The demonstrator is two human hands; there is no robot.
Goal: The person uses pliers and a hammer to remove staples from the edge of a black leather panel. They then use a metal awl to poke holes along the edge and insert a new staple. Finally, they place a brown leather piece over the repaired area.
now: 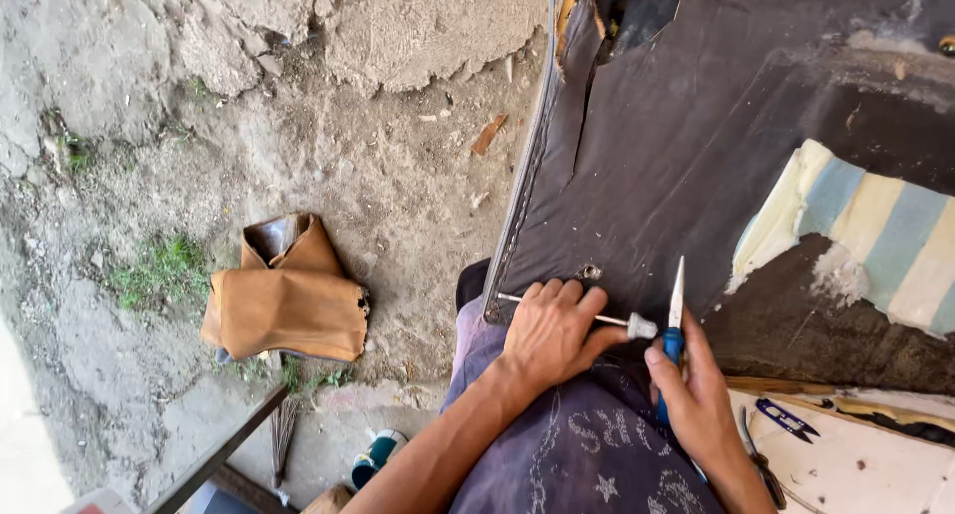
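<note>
My left hand (550,333) lies palm down on the dark brown worn sheet of seat covering (696,146), fingers curled and pressing a thin white rod with a small grey cap at its end (597,318) against the sheet's lower edge. The forearm comes in from low left, across my lap. My right hand (696,395) is closed around the blue handle of a pointed silver-bladed cutter (675,320), blade straight up, tip over the dark sheet, thumb laid along the handle. The rod's capped end sits just beside the blade.

Edges: the sheet's left border carries a pale stitched seam (519,191) running up and away; a tear opens near its top. A small metal eyelet (590,271) sits just above my left fingers. Open room lies to the left, over the ground.

Surface: the sheet drapes over my knees, on faded purple patterned trousers (587,444). To the right, a block of striped yellow and blue foam (865,235) rests on the sheet. Low right, small blue-handled thread snips (786,418) lie on a pale board (856,464). On the bare dirt ground (378,126) to the left lies a folded tan leather piece (286,300), well apart from both hands.
</note>
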